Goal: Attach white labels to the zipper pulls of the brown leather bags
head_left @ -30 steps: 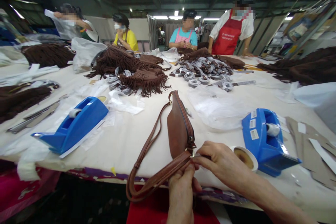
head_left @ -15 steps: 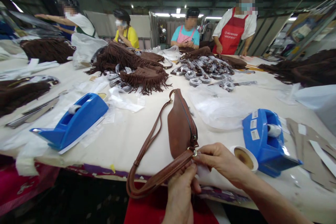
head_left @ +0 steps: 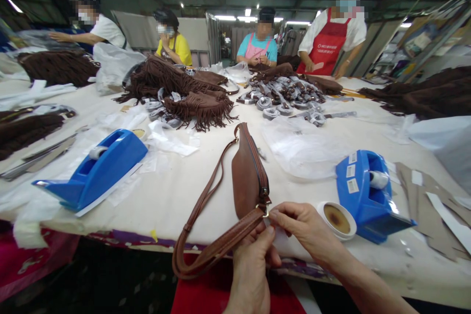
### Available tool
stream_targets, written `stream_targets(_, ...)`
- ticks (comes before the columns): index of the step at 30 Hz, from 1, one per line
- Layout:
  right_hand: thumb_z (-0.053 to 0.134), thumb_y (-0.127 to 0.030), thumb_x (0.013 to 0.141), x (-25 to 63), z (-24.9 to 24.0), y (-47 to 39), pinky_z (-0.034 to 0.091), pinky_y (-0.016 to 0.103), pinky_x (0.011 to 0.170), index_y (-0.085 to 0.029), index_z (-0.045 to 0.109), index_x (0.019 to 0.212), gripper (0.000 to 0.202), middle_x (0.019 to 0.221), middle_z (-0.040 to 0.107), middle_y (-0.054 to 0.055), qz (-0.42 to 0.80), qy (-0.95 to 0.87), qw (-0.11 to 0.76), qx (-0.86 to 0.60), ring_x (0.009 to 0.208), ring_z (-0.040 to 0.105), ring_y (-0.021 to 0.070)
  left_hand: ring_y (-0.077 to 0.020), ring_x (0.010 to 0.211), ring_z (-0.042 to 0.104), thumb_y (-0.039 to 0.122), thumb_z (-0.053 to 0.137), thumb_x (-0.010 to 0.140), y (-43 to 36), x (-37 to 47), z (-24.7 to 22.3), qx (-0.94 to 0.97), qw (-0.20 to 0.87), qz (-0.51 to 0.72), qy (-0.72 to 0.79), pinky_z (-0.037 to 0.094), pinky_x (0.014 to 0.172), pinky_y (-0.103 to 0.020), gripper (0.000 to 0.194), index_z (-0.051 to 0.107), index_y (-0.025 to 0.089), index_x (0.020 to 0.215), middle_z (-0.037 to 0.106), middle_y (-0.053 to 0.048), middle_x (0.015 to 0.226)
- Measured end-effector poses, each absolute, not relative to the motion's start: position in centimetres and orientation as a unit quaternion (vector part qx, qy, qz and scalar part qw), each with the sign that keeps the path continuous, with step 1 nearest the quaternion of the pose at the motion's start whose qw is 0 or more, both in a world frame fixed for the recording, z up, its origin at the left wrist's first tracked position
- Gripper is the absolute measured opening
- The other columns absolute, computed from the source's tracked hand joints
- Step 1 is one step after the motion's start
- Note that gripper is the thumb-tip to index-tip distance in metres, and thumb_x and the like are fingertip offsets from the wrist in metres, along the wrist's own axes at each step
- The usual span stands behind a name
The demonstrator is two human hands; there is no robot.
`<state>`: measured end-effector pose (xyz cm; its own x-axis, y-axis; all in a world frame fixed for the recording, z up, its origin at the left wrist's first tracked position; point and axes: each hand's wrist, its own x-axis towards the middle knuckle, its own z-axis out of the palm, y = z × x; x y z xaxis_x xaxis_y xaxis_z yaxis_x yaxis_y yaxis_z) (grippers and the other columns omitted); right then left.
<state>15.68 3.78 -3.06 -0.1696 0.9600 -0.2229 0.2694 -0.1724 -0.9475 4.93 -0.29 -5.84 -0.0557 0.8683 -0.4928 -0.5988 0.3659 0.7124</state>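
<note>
A brown leather bag (head_left: 247,176) with a zipper lies on the white table (head_left: 176,196) in front of me. Its long strap (head_left: 206,206) loops over the near edge. My left hand (head_left: 253,267) pinches the strap end from below, right at the bag's metal ring. My right hand (head_left: 307,228) meets it from the right, fingertips closed on the ring and zipper end of the bag.
Blue tape dispensers stand at the left (head_left: 99,169) and right (head_left: 364,194), with a tape roll (head_left: 336,218) by my right hand. Clear plastic bags (head_left: 301,149), fringed brown bags (head_left: 191,98) and wrapped straps (head_left: 287,98) cover the middle. Several people work at the far side.
Both hands stay at the bag's ring end with small finger movements. The view has shifted slightly. The person at far left has lowered the plastic bag.
</note>
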Motion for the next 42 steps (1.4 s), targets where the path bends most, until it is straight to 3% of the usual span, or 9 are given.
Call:
stream_targets(6,0.058,-0.04,0.072,15.6,-3.09,3.71,0.033,0.021,0.048,-0.014,0.069,0.066,0.029,0.054,0.057,-0.001,0.504,-0.579,0.315,-0.559,0.051,0.043,0.0096,-0.0034,0.039,0.037,0.025,0.068,0.064,-0.27,5.02,-5.9,0.128,0.67,0.555,0.476,0.026,0.043,-0.018,0.014,0.062,0.013,0.069,0.053,0.004,0.055)
stream_targets(14,0.057,-0.038,0.075,16.05,-2.83,3.23,0.038,0.022,0.057,-0.015,0.065,0.067,0.026,0.062,0.06,0.0,0.483,-0.614,0.296,-0.55,0.061,0.05,0.0123,-0.0037,0.038,0.035,0.026,0.07,0.063,-0.39,5.03,-6.16,0.11,0.662,0.573,0.47,0.027,0.043,-0.018,0.017,0.061,0.012,0.063,0.047,0.005,0.045)
stream_targets(20,0.057,-0.037,0.075,15.71,-3.21,3.42,0.037,0.022,0.054,-0.014,0.063,0.066,0.026,0.059,0.055,-0.001,0.494,-0.594,0.313,-0.552,0.057,0.046,0.0106,-0.0037,0.035,0.039,0.026,0.07,0.063,-0.32,5.18,-5.74,0.111,0.675,0.572,0.453,0.024,0.039,-0.018,0.016,0.063,0.014,0.071,0.056,0.003,0.057)
stream_targets(25,0.056,-0.038,0.074,15.75,-3.16,3.68,0.037,0.022,0.055,-0.014,0.063,0.067,0.026,0.06,0.056,0.0,0.501,-0.594,0.312,-0.547,0.057,0.046,0.011,-0.0043,0.037,0.036,0.027,0.07,0.065,-0.42,5.33,-5.81,0.094,0.656,0.569,0.487,0.025,0.042,-0.018,0.017,0.06,0.014,0.065,0.045,0.007,0.044)
stream_targets(31,0.056,-0.04,0.074,15.55,-2.75,3.62,0.036,0.024,0.056,-0.015,0.062,0.066,0.028,0.059,0.054,-0.001,0.5,-0.592,0.306,-0.553,0.057,0.045,0.0115,-0.0038,0.039,0.028,0.031,0.073,0.06,-0.2,5.47,-6.01,0.102,0.63,0.575,0.512,0.019,0.042,-0.02,0.024,0.056,0.013,0.06,0.041,0.007,0.043)
stream_targets(42,0.064,-0.042,0.07,16.3,-3.52,3.44,0.031,0.021,0.049,-0.013,0.063,0.068,0.029,0.056,0.049,-0.004,0.592,-0.493,0.35,-0.533,0.052,0.038,0.0077,-0.005,0.041,0.027,0.034,0.072,0.061,-0.19,5.32,-6.27,0.121,0.634,0.56,0.52,0.022,0.044,-0.02,0.04,0.04,0.017,0.044,0.034,0.007,0.039)
